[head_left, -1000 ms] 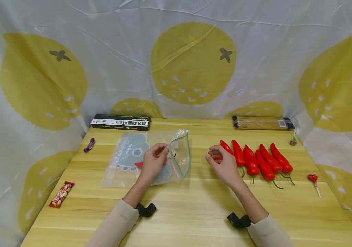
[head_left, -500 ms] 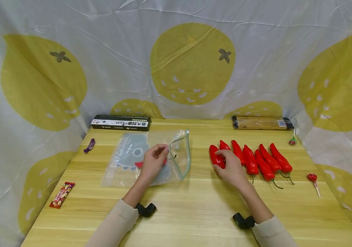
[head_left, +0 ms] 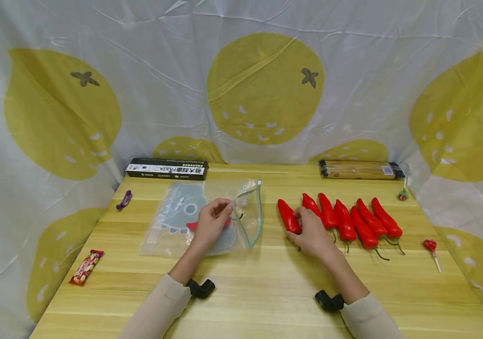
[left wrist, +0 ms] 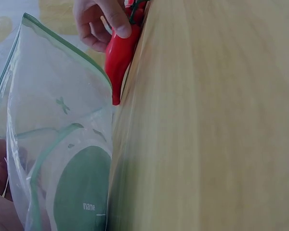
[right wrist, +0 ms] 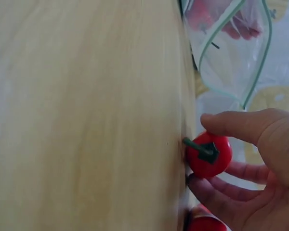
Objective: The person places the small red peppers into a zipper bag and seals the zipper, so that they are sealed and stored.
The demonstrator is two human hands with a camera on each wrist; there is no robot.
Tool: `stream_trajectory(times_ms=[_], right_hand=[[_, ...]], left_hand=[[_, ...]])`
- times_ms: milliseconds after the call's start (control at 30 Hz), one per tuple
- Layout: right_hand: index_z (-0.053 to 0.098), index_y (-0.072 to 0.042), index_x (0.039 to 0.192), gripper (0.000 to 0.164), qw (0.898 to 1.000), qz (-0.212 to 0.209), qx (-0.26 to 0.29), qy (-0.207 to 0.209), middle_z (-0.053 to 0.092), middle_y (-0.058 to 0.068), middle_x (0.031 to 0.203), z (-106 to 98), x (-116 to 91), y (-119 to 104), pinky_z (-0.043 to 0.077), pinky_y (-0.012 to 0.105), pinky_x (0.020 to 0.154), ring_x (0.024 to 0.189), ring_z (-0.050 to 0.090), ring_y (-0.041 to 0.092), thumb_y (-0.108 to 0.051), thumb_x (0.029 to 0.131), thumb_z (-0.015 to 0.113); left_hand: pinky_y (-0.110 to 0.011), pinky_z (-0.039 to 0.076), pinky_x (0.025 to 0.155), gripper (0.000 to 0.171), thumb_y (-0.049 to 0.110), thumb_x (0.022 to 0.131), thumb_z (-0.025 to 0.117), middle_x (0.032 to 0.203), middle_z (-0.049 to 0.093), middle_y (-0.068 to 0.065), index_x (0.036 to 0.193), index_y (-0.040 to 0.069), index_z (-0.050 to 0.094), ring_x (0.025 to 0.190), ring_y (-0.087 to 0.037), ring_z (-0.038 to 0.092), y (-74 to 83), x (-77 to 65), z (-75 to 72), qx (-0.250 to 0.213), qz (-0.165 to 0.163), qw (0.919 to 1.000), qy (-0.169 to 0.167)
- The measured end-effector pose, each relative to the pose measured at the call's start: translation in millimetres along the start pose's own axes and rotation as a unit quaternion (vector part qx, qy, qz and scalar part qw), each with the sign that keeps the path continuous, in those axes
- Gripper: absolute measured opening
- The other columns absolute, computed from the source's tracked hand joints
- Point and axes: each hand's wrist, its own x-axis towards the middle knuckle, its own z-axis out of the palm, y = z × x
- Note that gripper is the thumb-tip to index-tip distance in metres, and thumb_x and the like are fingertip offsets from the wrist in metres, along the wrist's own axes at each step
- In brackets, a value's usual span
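Note:
My left hand (head_left: 213,221) pinches the upper layer of a clear zip bag (head_left: 158,238) near its mouth. The bag lies on its side with the green-edged opening spread toward the right. Through the plastic a red chili pepper (head_left: 191,226) shows inside, partly behind the hand. My right hand (head_left: 312,236) grips another red chili pepper (head_left: 287,216), thumb on one side and fingers on the other. In the right wrist view the green stem (right wrist: 202,149) of this pepper points toward the camera. Several more red chili peppers (head_left: 345,221) lie in a row just right of it.
A black pasta box (head_left: 167,169) and a pack of noodles (head_left: 356,169) stand at the back. At left lie a purple candy (head_left: 124,200) and a red snack bar (head_left: 86,267); at right are a red lollipop (head_left: 430,246) and a green one (head_left: 403,194). A patterned curtain (head_left: 262,155) encloses the table.
The right hand has closed round the leftmost pepper and shifted it left, apart from the row. The left hand keeps its pinch on the bag in the same place.

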Motion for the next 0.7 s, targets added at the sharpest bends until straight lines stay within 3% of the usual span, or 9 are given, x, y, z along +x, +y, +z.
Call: stream_trajectory(times_ms=[167,267,400,533,700], right_hand=[[0.054,-0.007,0.117,0.048,1.000,0.001,0.008,0.017,0.063,0.007,0.103,-1.6,0.0,2.3,0.049,0.031,0.072,0.084,0.056,0.019,-0.024,0.079,0.078],[0.056,-0.010,0.117,0.041,0.996,0.028,0.068,0.054,0.066,0.007,0.100,-3.0,-1.3,2.7,0.050,0.027,0.070,0.081,0.060,0.018,-0.023,0.082,0.074],[0.058,-0.014,0.117,0.033,0.979,0.057,0.173,0.087,0.066,0.007,0.109,-7.4,-2.1,-0.1,0.056,0.028,0.076,0.090,0.067,0.019,-0.022,0.087,0.070],[0.062,-0.016,0.119,0.031,0.974,0.058,0.212,0.059,0.061,0.005,0.124,-11.0,-1.3,-5.4,0.055,0.036,0.089,0.103,0.067,0.021,-0.018,0.088,0.066],[0.059,-0.012,0.123,0.037,0.970,0.042,0.236,0.029,0.062,0.007,0.123,-5.2,3.8,-12.7,0.054,0.039,0.093,0.107,0.066,0.023,-0.022,0.090,0.069]], left_hand=[[-0.018,0.052,0.076,0.014,0.018,0.094,0.065,0.094,0.068,-0.001,0.103,0.008,0.069,0.088,-0.010,0.062,-13.9,4.7,1.8,0.000,0.012,0.9999,0.009],[-0.018,0.053,0.077,0.014,0.018,0.094,0.065,0.094,0.068,-0.002,0.102,0.007,0.069,0.089,-0.010,0.062,-14.3,4.2,1.6,0.004,0.017,0.9998,0.011],[-0.017,0.053,0.078,0.015,0.018,0.095,0.064,0.098,0.068,-0.007,0.103,0.006,0.069,0.092,-0.010,0.062,-9.7,3.1,0.3,0.006,0.011,0.9999,0.010],[-0.017,0.053,0.079,0.014,0.012,0.095,0.062,0.104,0.069,-0.017,0.104,0.002,0.067,0.093,-0.009,0.062,7.5,-1.8,-1.1,0.000,0.007,1.0000,-0.001],[-0.017,0.053,0.080,0.013,0.006,0.094,0.060,0.105,0.069,-0.019,0.103,-0.001,0.066,0.095,-0.009,0.062,24.4,-7.3,0.1,-0.004,0.005,0.9999,-0.010]])
